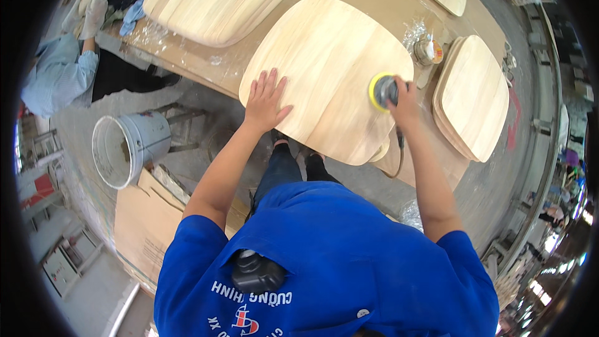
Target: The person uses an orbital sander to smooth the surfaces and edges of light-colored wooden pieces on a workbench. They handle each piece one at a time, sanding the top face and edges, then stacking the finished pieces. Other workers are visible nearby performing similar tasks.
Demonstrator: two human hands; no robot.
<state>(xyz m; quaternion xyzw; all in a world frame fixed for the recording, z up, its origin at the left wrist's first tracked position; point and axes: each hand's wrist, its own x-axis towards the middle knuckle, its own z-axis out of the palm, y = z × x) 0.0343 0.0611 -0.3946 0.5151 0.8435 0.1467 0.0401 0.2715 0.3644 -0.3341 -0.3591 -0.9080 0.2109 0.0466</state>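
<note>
a yellow-rimmed sander (381, 92) sits on a pale rounded board (327, 72).

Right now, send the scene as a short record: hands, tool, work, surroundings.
left hand: flat on panel, left part
left hand point: left hand
right hand: gripping sander
sander: grey body, yellow rim, on the right part of the panel
panel: pale wood, rounded corners, overhanging near edge of table
right of panel: panel stack
lower left: bucket
far left: another person, striped sleeve
</note>
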